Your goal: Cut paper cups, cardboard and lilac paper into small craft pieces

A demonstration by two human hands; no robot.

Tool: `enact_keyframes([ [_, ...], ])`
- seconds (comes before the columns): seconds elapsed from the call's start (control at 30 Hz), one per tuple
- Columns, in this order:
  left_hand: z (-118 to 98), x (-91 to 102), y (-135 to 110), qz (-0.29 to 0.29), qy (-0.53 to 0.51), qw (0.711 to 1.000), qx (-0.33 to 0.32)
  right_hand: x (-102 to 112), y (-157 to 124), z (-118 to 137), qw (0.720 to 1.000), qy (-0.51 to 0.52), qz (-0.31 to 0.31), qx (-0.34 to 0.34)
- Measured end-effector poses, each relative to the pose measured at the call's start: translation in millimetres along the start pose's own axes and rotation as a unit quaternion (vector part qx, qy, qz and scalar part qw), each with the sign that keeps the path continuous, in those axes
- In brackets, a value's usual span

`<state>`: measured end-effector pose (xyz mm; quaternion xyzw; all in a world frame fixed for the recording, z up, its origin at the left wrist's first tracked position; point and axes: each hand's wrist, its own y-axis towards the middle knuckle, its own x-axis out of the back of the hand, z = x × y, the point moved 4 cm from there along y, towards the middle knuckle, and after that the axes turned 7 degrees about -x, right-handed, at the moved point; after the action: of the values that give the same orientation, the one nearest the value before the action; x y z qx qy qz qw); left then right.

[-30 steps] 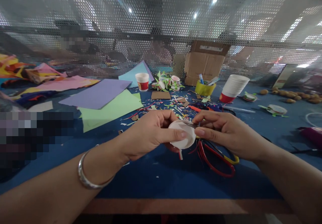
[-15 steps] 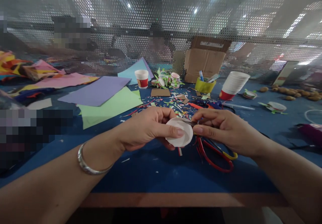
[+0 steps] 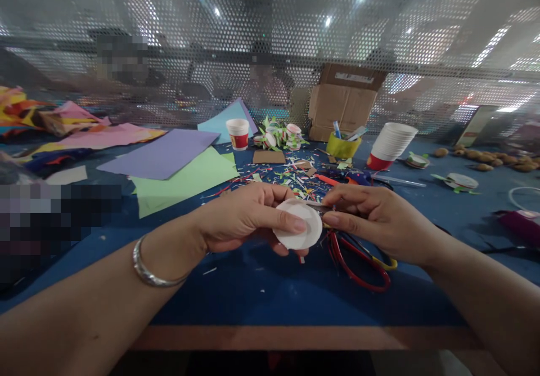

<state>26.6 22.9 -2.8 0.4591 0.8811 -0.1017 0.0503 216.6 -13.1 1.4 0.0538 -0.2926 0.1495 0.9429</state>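
- Left hand (image 3: 257, 218): grasping a white paper disc (image 3: 311, 229), thumb laid flat across its face, fingers curled behind its rim; a silver bangle (image 3: 145, 274) sits on the wrist.
- Disc: held up in front of me above the near part of the blue counter (image 3: 236, 303), face tilted toward me; a small strip (image 3: 301, 259) shows just below its lower rim.
- Right hand (image 3: 379, 218): thumb and fingers pinched about a thin piece (image 3: 314, 206) at the upper right rim of the disc; I cannot tell what that piece is.
- Below my right hand: a red looped handle (image 3: 382, 288) and a yellow handle (image 3: 392, 264), close together; the ends toward the disc are hard to make out.
- Beyond my hands: paper scraps (image 3: 291, 180) strewn over the counter; a flat cardboard piece (image 3: 269, 157) lies at their far side; behind it, a cluster of green-and-white paper figures (image 3: 274, 138), with a red-and-white cup (image 3: 237, 135) upright to its left.
- Left side: a purple sheet (image 3: 164, 153) partly overlaps a green sheet (image 3: 181, 187).
- Right side: a yellow holder (image 3: 341, 148) contains pens; beyond it stands a cardboard box (image 3: 343, 108); a tilted stack of cups (image 3: 391, 145) is to its right; brown rounded objects (image 3: 489, 157) lie farther right.
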Motion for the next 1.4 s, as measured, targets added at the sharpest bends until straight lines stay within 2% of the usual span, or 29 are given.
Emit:
enact_keyframes([
  [0.3,-0.9,3.4,1.9,0.046,-0.022,0.999,-0.007,-0.8,1.3,2.7,0.999,0.048,0.012,-0.004],
  [0.5,-1.7,6.6,4.2,-0.021,0.023,0.999,-0.039,-6.2,5.1,-5.5,0.984,0.159,0.052,-0.062],
  [0.77,3.6,7.7,7.5,-0.060,0.161,0.983,-0.069,-6.9,6.6,-4.3,0.968,0.246,0.001,-0.059],
  [0.9,1.2,3.7,6.9,-0.059,0.201,0.976,-0.066,-7.9,6.1,-2.2,0.975,0.219,-0.006,-0.035],
  [1.17,-0.7,0.4,6.2,-0.040,0.250,0.964,-0.077,-8.0,7.5,0.0,0.991,0.128,-0.004,-0.041],
  [1.27,3.4,-0.2,7.2,-0.025,0.222,0.973,-0.067,-9.2,6.6,3.3,0.994,0.103,0.008,-0.029],
  [1.4,10.7,-2.9,8.2,0.005,0.135,0.990,-0.039,-12.2,4.5,7.2,0.994,0.100,0.043,-0.007],
])
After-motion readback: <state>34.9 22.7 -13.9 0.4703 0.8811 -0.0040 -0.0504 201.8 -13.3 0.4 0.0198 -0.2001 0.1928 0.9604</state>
